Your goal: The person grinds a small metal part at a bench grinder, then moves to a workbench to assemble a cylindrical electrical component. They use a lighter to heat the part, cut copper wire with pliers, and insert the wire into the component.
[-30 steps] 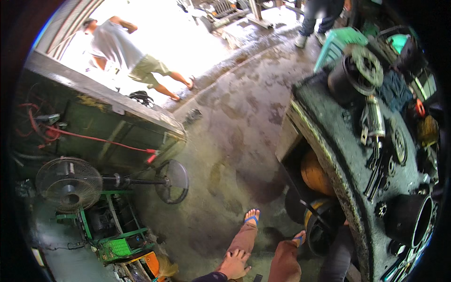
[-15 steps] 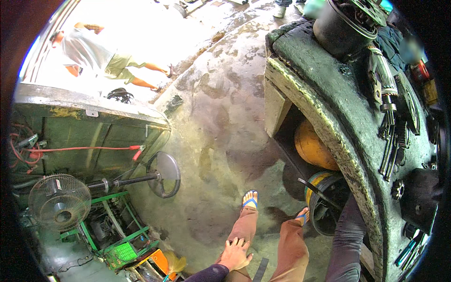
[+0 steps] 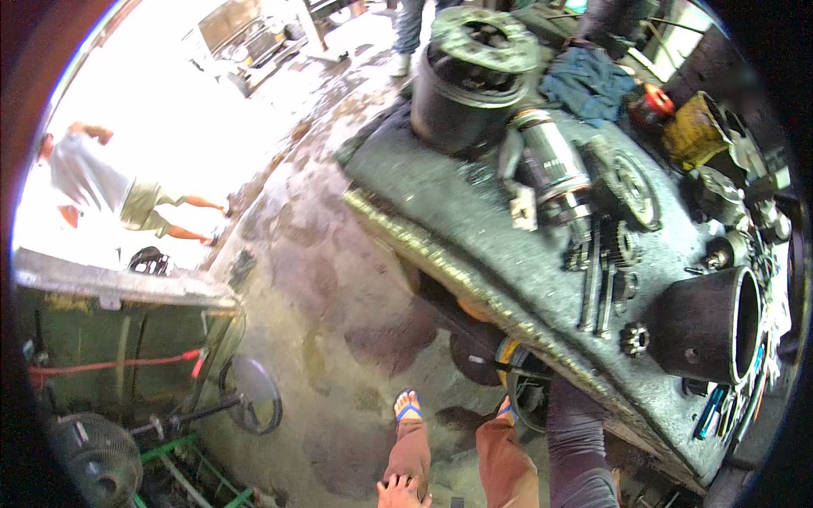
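My left hand (image 3: 400,489) rests on my brown trouser leg (image 3: 405,453) at the lower edge, fingers apart and holding nothing. A dark sleeved arm (image 3: 574,436), apparently my right, reaches up beside the bench edge; its hand is hidden. The dark workbench (image 3: 406,178) carries an upright black cylindrical housing (image 3: 453,114) with a grey plate on top, a metal armature (image 3: 550,165), a round plate (image 3: 631,190), long bolts (image 3: 593,288), a small gear (image 3: 634,339), a black housing on its side (image 3: 694,322) and hand tools (image 3: 711,411). Some of this is blurred.
A person (image 3: 93,178) is at the bright doorway, another person's legs (image 3: 405,38) behind the bench. On the left are a dark panel (image 3: 93,339) with red cable, a stand fan (image 3: 93,457) and a green frame (image 3: 178,466). A yellow container (image 3: 688,127) sits among clutter.
The view has swung right, bringing more of the benchtop in and shifting the doorway and floor leftward. My left hand stays on the trouser leg, now lower in the picture.
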A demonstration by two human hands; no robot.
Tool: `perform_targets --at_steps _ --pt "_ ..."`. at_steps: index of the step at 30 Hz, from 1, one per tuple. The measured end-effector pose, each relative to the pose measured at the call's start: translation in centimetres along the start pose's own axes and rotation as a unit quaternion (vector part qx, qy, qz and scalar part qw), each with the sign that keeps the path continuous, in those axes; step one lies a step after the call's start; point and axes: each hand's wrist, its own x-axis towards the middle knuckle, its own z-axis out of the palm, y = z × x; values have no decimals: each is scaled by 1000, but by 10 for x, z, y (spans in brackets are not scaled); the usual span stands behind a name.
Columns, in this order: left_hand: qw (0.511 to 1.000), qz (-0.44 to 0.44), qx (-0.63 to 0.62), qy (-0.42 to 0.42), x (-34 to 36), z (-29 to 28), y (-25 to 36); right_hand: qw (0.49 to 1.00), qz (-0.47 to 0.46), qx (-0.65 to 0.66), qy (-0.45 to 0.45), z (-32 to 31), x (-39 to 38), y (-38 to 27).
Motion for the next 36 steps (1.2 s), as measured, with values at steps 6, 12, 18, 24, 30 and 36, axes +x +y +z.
perform_targets --at_steps 6,12,18,24,30,36 --pt "1000 16 -12 17 6 -20 7 1000 -8 0 6 -6 18 -5" --pt "998 24 -24 52 -5 -54 9 995 -85 27 47 -65 -33 -17" --pt "983 2 -130 126 -35 -109 -10 911 -336 114 -211 -161 -269 4" --pt "964 58 -189 180 -15 -180 -63 878 -342 238 -235 -268 -299 -12" --pt "982 24 -119 144 23 -242 -66 929 -244 275 35 -428 -158 4" --pt "877 -85 -465 86 46 -272 -32 926 -124 304 185 -515 -62 61"
